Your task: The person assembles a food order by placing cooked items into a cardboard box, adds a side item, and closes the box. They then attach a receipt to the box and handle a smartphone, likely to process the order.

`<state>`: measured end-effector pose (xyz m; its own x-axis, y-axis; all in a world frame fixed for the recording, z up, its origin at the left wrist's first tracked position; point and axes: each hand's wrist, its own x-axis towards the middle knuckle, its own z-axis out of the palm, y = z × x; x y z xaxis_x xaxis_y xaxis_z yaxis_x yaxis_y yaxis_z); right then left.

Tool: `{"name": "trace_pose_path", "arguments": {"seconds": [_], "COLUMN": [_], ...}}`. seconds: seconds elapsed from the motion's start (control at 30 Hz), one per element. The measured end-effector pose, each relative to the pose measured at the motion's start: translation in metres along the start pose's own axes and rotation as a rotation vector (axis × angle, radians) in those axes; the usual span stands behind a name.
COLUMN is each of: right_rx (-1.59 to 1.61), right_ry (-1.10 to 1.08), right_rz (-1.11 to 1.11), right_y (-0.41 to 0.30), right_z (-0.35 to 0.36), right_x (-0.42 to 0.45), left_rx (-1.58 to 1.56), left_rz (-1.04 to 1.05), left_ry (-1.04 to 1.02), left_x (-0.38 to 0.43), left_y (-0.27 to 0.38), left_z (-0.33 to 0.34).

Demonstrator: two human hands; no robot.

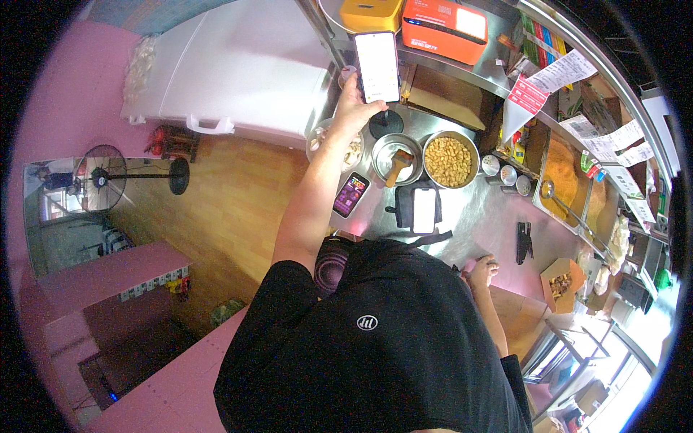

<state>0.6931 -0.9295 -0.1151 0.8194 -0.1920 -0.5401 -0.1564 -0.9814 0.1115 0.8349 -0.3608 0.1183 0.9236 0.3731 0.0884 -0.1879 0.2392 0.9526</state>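
My left hand (357, 108) is stretched forward at a smartphone with a bright screen (377, 67), its thumb at the phone's lower edge; a dark stand with a round base (386, 125) is just below. Whether the hand grips the phone is unclear. My right hand (481, 271) rests at the near edge of the steel counter (476, 227), fingers bent; what it may hold is hidden. Between the hands lie a second phone with a lit screen (424, 210) on a black cloth, a third phone (351, 195), a metal bowl with a wooden-handled brush (398, 168) and a bowl of peanuts (448, 161).
An orange label printer (445, 30) and a yellow box stand on the upper shelf. Shaker tins (508, 175), trays of orange powder (561, 173) with a ladle, a black clip-like tool (523, 243) and a paper food box (562, 285) are to the right. A white chest freezer (243, 65) stands left.
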Motion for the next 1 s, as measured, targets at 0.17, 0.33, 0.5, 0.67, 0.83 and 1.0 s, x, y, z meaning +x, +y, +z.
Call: {"name": "trace_pose_path", "arguments": {"seconds": [0.17, 0.33, 0.5, 0.67, 0.83, 1.0], "right_rx": [-0.014, -0.03, -0.177, -0.087, -0.092, -0.106], "right_ry": [-0.024, -0.052, -0.145, -0.062, -0.052, -0.062], "right_rz": [-0.048, -0.025, -0.091, -0.07, -0.07, -0.057], "right_y": [-0.009, -0.009, -0.014, -0.012, -0.004, -0.006], "right_z": [-0.015, -0.022, -0.041, -0.031, -0.018, -0.019], "right_x": [-0.009, -0.013, -0.019, -0.017, -0.009, -0.009], "left_rx": [0.03, -0.006, 0.044, 0.086, 0.075, 0.057], "left_rz": [0.005, 0.007, -0.015, 0.005, 0.011, 0.022], "left_ry": [0.011, -0.002, 0.023, 0.035, 0.043, 0.02], "left_x": [-0.002, 0.0, -0.002, -0.001, -0.002, 0.0], "left_y": [-0.003, -0.003, -0.001, -0.001, 0.002, -0.003], "left_z": [-0.01, -0.004, -0.005, 0.0, 0.004, -0.001]}}
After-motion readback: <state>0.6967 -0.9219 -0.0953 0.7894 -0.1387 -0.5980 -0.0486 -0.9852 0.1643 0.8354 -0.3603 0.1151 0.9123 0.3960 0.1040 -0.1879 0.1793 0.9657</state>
